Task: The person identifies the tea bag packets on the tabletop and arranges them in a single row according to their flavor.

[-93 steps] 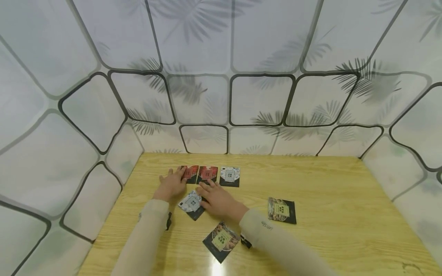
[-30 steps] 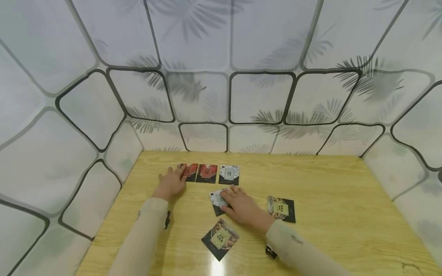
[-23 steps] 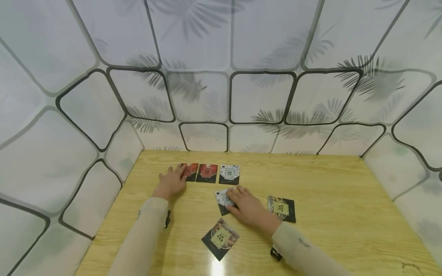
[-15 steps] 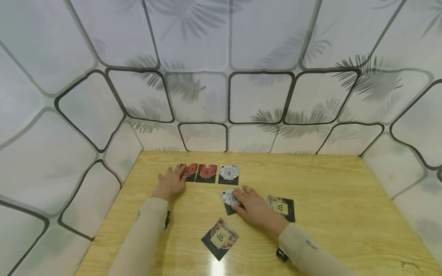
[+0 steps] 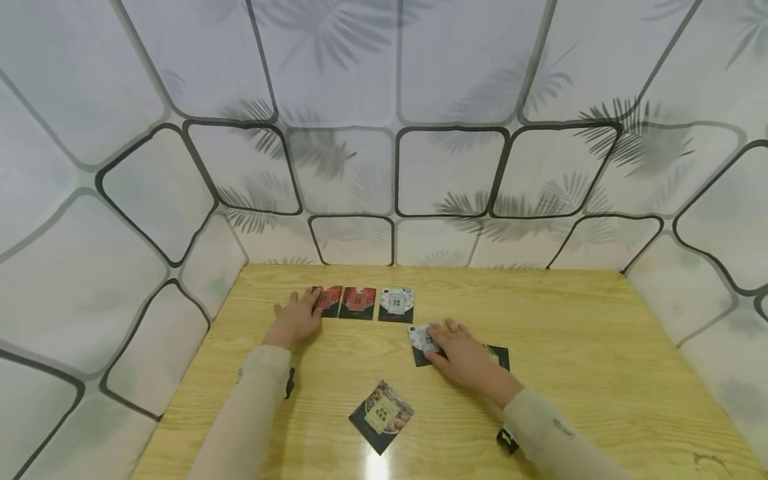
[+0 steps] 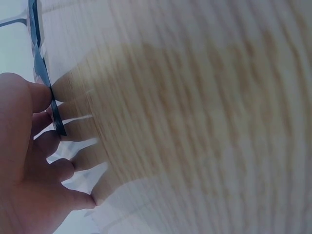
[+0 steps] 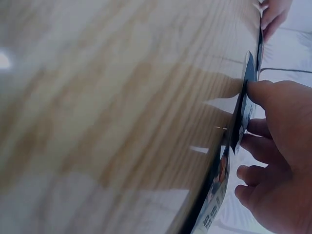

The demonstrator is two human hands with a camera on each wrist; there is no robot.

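Observation:
Under the fingertips of my right hand point(image 5: 467, 359) lies a white-and-black flat square packet point(image 5: 420, 348), its right part hidden by the hand. The right wrist view shows the thumb and fingers touching this packet point(image 7: 247, 109) from above. My left hand point(image 5: 295, 321) rests its fingertips on the left edge of a red-and-black packet point(image 5: 330, 304), first in a back row. Beside it lie a second red packet point(image 5: 358, 305) and a white one point(image 5: 396, 306). A yellow-labelled packet point(image 5: 501, 357) is partly hidden behind the right hand.
Another yellow-labelled packet point(image 5: 382, 418) lies turned cornerwise near the front of the wooden table point(image 5: 600, 373). A patterned fabric wall point(image 5: 444, 173) encloses the table at the back and both sides. Each wrist carries a black strap.
My right hand has slid the white packet rightwards across the table, from near the left hand towards the yellow-labelled packet, turning it straighter. The left hand has stayed on the red packet.

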